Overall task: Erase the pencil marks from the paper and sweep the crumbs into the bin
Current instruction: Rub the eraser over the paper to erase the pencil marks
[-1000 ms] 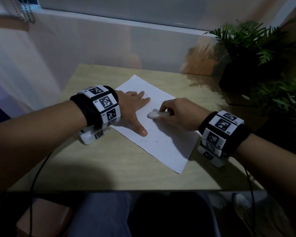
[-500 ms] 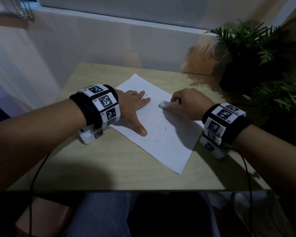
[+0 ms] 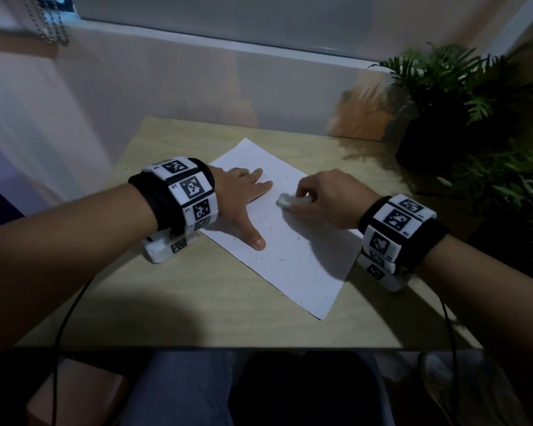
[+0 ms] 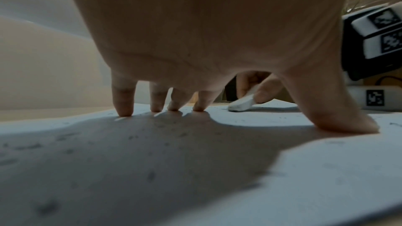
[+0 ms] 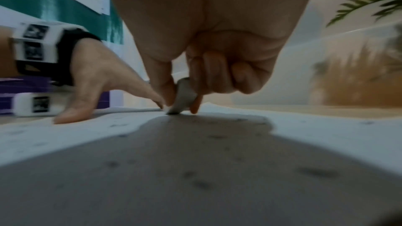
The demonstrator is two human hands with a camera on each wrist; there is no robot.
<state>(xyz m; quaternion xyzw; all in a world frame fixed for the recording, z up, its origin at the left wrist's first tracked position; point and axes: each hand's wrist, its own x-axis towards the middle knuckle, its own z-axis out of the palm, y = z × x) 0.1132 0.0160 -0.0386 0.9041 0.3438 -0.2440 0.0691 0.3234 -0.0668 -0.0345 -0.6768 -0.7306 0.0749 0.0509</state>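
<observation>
Pale wood desk (image 3: 197, 302) against a grey-white wall, under dim light; two potted plants (image 3: 453, 96) crowd its far right corner; a white sheet of paper (image 3: 293, 256) lies skewed near the desk's middle, one corner toward the wall and one toward the near edge, with small dark crumbs (image 3: 271, 265) and faint marks scattered across it.

Left hand (image 3: 243, 198) lies on the sheet's left part, fingers straight and spread, thumb stretched toward the near edge; in the left wrist view its fingertips (image 4: 125, 111) and thumb press down on the sheet while the palm arches above; it grips nothing.

Right hand (image 3: 330, 198) sits just right of it, fingers curled, pinching a white eraser (image 3: 286, 200) between thumb and fingers; the eraser's tip touches the paper just beside the left hand's fingertips; the right wrist view shows the eraser (image 5: 183, 97) tilted, its lower end on the sheet, thumb on one side and fingers on the other.

Both wrists carry black bands with white marker blocks (image 3: 191, 189); a cable runs from each toward the near edge; the bin is not visible in any view.
</observation>
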